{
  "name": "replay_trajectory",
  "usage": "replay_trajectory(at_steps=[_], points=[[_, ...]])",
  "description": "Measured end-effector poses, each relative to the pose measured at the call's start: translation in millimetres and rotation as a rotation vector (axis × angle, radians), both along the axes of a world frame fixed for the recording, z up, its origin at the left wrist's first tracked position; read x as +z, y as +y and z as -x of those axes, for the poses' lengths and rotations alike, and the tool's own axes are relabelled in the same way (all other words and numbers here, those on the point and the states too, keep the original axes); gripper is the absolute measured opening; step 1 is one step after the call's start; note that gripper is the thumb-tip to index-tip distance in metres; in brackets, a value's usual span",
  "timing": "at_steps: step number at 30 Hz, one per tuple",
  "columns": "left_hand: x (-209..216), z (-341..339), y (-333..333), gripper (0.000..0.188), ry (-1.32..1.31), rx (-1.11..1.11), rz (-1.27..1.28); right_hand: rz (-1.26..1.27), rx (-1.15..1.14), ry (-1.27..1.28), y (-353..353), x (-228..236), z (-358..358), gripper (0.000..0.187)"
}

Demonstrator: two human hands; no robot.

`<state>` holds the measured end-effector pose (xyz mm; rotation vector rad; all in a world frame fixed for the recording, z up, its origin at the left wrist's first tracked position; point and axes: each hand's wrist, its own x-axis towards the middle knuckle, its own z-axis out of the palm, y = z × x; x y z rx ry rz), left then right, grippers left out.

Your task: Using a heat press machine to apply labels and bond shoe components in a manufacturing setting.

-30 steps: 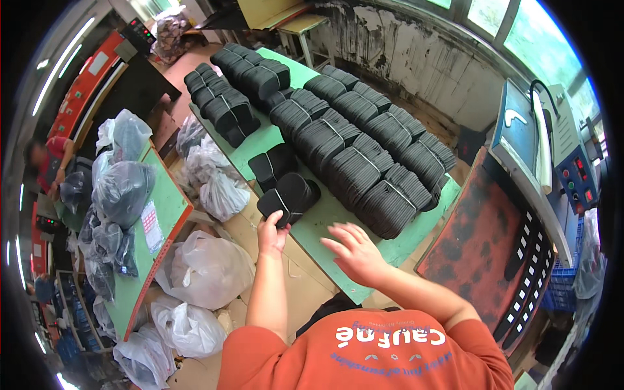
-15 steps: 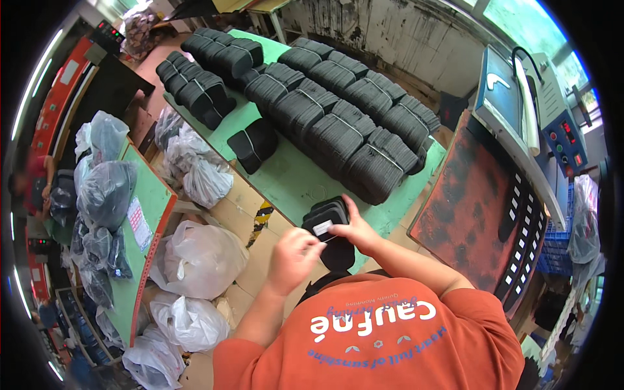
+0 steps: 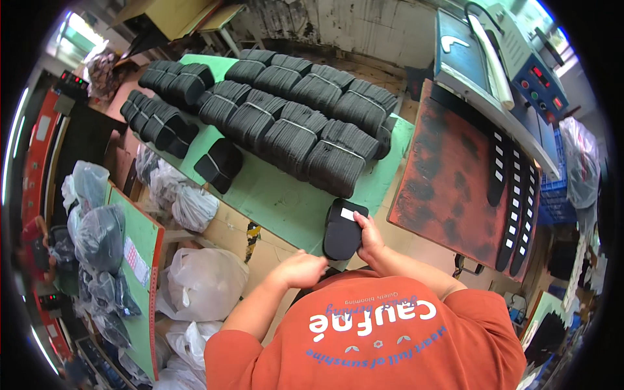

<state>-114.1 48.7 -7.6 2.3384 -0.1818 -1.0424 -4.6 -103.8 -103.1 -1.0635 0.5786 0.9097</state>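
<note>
My right hand grips a stack of black rounded fabric pieces at the near edge of the green table. Its thumb presses beside a small white label on the top piece. Just left of the stack's lower end is my left hand, its fingers closed. A faint thin strand shows near those fingertips, but I cannot make out what they hold. Farther left on the table lies a small black bundle with a light band around it. Beyond the stack stand rows of banded black bundles.
On the right, a red-and-black worktop carries black strips with white patches, beside a press machine. Filled plastic bags stand on the floor at left, next to a second green table with bagged goods.
The stack now shows its full top face, and the right hand has shifted right along its side. The left hand has moved off the label, down toward me. The view has shifted.
</note>
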Motion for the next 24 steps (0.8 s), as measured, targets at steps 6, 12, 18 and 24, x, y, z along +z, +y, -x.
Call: replay_trajectory(at_steps=[6, 12, 18, 24], points=[[-2, -3, 1, 0.019, 0.124, -0.214, 0.0, -0.275, -0.231, 0.161, -3, 25, -4, 0.039], [-59, -26, 61, 0.012, -0.512, 0.525, -0.154, -0.298, -0.184, 0.094, -6, -13, 6, 0.043], [-65, -38, 49, 0.02, -0.901, 0.62, -0.24, -0.119, 0.018, -0.176, 13, -2, 3, 0.074], [-44, -31, -34, 0.048, -0.398, 1.021, 0.292, -0.187, 0.034, -0.07, 15, -1, 7, 0.074]])
